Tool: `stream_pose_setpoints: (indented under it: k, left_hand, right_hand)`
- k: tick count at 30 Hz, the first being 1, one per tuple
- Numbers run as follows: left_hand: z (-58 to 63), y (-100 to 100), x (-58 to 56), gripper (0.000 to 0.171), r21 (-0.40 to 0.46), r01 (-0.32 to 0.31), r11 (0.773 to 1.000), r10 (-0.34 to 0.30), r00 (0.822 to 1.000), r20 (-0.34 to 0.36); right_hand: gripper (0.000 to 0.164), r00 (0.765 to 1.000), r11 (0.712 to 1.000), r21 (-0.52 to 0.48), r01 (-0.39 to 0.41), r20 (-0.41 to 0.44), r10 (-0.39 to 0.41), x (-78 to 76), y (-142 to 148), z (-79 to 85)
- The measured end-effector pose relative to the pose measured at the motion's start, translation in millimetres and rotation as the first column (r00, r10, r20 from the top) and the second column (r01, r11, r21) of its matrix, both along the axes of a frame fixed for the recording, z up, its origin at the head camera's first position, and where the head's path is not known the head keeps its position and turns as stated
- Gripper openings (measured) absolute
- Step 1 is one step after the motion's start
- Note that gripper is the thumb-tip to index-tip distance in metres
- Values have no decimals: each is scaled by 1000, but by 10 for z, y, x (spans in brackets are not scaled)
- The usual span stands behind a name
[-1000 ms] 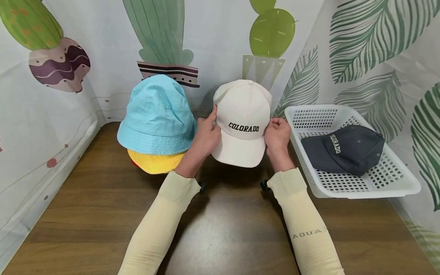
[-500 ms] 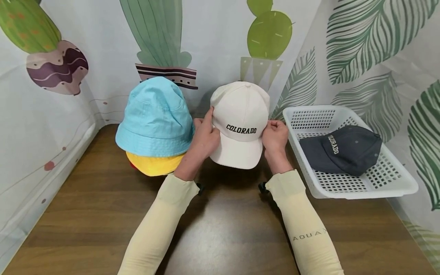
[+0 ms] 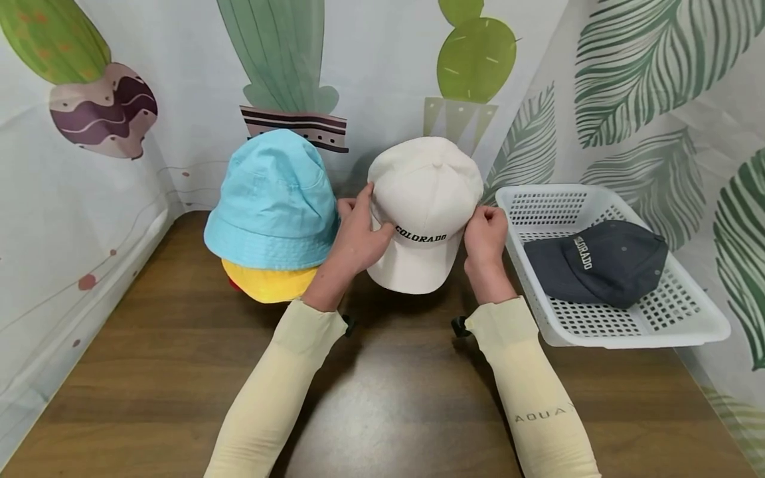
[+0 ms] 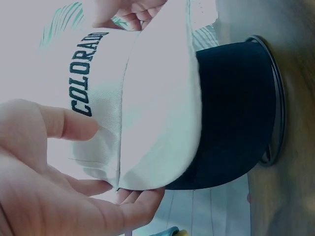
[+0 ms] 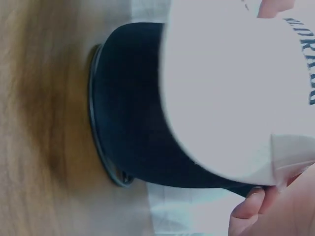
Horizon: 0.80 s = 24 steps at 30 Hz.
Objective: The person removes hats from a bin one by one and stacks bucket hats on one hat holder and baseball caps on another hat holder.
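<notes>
A white baseball cap (image 3: pixel 425 192) lettered COLORADO sits in the middle of the head view, its brim pointing toward me. My left hand (image 3: pixel 360 239) holds its left side, thumb on the front near the lettering and fingers behind the edge. At the cap's right side, my right hand (image 3: pixel 487 236) pinches the lower edge with curled fingers, partly hidden in both wrist views. Beneath the white brim, the left wrist view reveals a dark brim (image 4: pixel 236 118) of what looks like another cap. Under that stands a black wire ring base (image 5: pixel 96 118) on the table.
Left of the white cap, a light blue bucket hat (image 3: pixel 275 199) lies over a yellow hat (image 3: pixel 269 282). To the right, a white plastic basket (image 3: pixel 687 305) holds a dark COLORADO cap (image 3: pixel 603 262). A printed curtain (image 3: pixel 382 60) hangs close behind the wooden table (image 3: pixel 388 398).
The white cap's crown has tipped forward and spread wider, bringing the lettering lower. My right hand has moved slightly right; my left thumb has slid toward the lettering.
</notes>
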<state>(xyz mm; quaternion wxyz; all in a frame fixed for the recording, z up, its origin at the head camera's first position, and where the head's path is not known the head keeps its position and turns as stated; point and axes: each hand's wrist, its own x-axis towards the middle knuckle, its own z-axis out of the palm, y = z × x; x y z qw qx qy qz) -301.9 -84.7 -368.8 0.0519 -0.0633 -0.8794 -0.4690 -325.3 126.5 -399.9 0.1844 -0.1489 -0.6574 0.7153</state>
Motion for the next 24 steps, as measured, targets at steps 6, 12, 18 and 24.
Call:
stream_pose_setpoints:
  k: [6,12,18,24]
  left_hand:
    - [4,17,3,84,-8,-6,1000,6,1000,-10]
    - [-15,8,4,86,-1,-4,1000,4,1000,16]
    - [-40,13,-6,86,11,-1,1000,0,999,37]
    - [-53,18,-13,85,13,-3,1000,2,999,40]
  right_hand:
    - [19,1000,1000,4,-19,-8,19,34,12,43]
    - [20,999,1000,2,-30,-21,30,36,13,25]
    - [18,1000,999,19,-27,-16,27,29,9,13]
    - [16,999,999,21,-29,-19,29,26,12,12]
